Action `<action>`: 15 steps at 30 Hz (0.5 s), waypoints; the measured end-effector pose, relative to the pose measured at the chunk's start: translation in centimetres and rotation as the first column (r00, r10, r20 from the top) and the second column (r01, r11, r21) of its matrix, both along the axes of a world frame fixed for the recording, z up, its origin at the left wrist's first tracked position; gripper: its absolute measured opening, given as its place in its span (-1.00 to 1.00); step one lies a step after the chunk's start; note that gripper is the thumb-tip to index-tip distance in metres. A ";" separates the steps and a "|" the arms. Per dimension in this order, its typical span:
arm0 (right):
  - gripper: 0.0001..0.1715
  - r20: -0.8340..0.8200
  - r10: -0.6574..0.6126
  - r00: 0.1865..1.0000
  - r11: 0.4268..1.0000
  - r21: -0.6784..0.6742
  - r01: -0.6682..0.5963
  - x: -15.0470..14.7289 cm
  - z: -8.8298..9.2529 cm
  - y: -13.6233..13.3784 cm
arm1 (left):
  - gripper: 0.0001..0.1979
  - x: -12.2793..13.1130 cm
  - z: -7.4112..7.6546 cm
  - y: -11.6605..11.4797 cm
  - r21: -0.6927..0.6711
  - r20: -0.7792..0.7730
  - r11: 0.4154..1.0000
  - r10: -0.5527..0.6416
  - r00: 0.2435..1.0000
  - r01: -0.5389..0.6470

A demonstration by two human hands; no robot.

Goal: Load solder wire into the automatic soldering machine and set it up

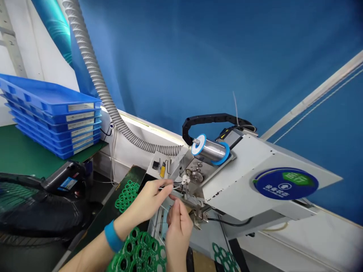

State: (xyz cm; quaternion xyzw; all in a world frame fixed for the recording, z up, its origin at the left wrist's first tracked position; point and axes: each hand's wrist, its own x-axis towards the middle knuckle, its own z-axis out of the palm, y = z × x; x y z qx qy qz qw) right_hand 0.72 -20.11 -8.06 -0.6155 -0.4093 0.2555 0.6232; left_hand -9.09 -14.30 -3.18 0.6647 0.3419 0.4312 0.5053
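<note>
My left hand (154, 196), with a blue band on its wrist, is closed in a pinch beside the feed rollers (195, 173) of a white bench machine (238, 166). Just below and to the right, my right hand (178, 224) is closed too, thumb pressed against the fingers. A thin wire (156, 228) shows by the right hand; its end is hidden in the fingers. What the left fingertips pinch is too small to make out. On the machine, above the hands, sits a spool of solder wire (212, 150) with blue-edged flanges. Metal fixture parts (200, 217) lie close to my right hand.
Green ring-shaped circuit boards (140, 253) are piled below my forearms, with more boards (127, 195) behind and others (225, 257) at right. Blue trays (56, 113) stand stacked at left, above a black fan (36, 211). A grey ribbed hose (96, 71) hangs behind.
</note>
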 end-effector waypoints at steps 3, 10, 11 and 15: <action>-0.37 0.053 -0.015 0.998 0.996 -0.087 0.019 0.1 0.2 -0.3 | -0.60 1.9 0.9 2.6 0.099 -0.064 0.995 0.008 0.998 -0.002; -0.30 0.071 -0.098 0.993 0.978 -0.178 0.110 -0.5 -1.3 0.0 | -0.65 4.9 0.8 7.8 0.037 0.065 0.999 -0.015 0.998 0.013; -0.30 0.073 -0.096 0.993 0.979 -0.174 0.107 -0.5 -1.5 0.2 | -0.65 5.3 0.9 8.4 -0.029 0.124 0.999 -0.038 0.992 0.042; -0.31 0.121 -0.079 0.990 0.977 -0.186 0.101 -0.2 -1.9 1.1 | -0.81 6.3 1.8 9.7 -0.309 0.395 0.909 -0.145 0.907 0.280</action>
